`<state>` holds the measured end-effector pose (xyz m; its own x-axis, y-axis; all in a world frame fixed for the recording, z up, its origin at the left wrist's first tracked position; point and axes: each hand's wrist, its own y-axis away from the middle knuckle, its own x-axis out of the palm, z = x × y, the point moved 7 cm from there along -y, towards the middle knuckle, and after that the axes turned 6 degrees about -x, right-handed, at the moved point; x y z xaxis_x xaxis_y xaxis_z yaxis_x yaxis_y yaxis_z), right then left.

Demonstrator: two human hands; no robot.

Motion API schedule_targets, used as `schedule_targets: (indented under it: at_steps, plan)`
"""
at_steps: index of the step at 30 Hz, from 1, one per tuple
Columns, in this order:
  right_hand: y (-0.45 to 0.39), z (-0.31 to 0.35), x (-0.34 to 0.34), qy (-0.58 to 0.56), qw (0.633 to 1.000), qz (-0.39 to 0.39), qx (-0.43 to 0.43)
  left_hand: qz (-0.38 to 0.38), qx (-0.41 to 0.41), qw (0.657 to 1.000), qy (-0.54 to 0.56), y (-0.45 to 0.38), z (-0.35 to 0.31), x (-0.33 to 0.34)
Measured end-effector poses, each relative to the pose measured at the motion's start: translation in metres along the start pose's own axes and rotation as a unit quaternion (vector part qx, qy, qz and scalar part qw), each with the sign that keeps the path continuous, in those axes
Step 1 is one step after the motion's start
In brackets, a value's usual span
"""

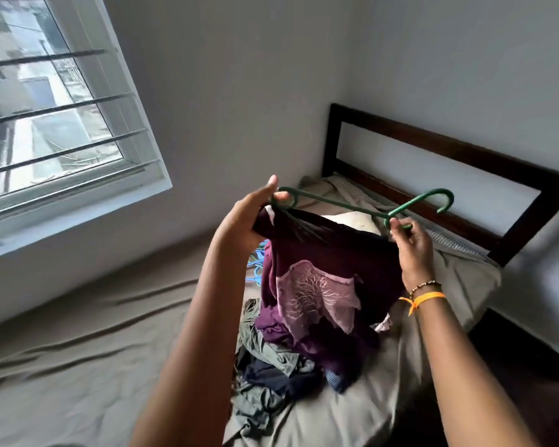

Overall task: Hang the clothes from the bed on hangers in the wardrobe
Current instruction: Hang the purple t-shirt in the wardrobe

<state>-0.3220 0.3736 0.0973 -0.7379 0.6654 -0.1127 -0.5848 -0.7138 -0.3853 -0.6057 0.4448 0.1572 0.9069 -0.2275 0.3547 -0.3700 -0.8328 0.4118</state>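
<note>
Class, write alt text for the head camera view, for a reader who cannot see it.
Two hands fit a dark purple top onto a green hanger: the left hand grips one end with the cloth, the right hand pinches it near the hook. Below, a pile of clothes lies on a bed beside a barred window.

The purple garment [320, 285] hid most of the green hanger [362, 209], and blue hangers [255, 269] behind it, perhaps several, stayed largely covered.
</note>
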Motion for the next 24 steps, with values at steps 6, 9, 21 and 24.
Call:
schedule_targets:
  at_steps: [6, 9, 21, 24]
  plan:
    - [-0.006, 0.044, -0.014, 0.161, 0.978, 0.071, -0.114, -0.147, 0.140, 0.956, -0.214, 0.002, -0.010, -0.013]
    - [0.006, 0.071, -0.003, 0.306, 0.932, 0.118, -0.156, -0.151, 0.220, 0.883, -0.386, 0.012, -0.005, 0.014]
    - [0.075, 0.140, -0.007, 0.345, 0.914, 0.131, -0.169, -0.100, 0.372, 0.738, -0.554, 0.054, 0.020, 0.078]
    - [0.091, 0.138, -0.034, 0.322, 0.935, 0.069, -0.131, -0.063, 0.425, 0.715, -0.551, 0.077, 0.029, 0.091]
